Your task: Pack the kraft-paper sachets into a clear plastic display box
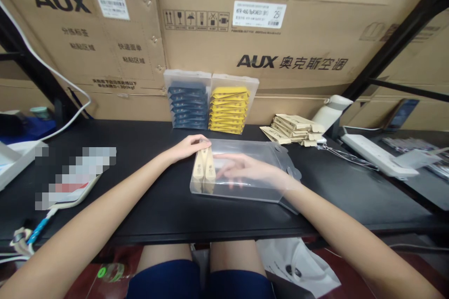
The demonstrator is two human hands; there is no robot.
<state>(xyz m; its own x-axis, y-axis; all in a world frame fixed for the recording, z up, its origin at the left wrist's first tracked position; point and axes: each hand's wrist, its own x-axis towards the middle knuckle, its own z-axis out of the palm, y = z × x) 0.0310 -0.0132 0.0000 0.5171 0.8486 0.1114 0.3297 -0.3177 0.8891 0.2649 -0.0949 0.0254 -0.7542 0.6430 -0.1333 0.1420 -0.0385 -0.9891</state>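
A clear plastic box (250, 191) lies on its side on the black table, with its flaps at the right end. Two cream-coloured packets (204, 166) stand side by side inside its left end. My left hand (189, 146) grips the far left corner of the box, fingertips over its edge by the packets. My right hand (242, 168) reaches into the box from the right, slightly blurred through the plastic. Its fingers are stretched toward the packets, and it appears to hold nothing.
Behind stand two clear boxes, one with blue packets (189, 106), one with yellow packets (228, 107). A pile of cream packets (296, 128) and a white bottle (331, 111) are at back right. A phone (79, 177) lies left; a power strip (379, 154) lies right.
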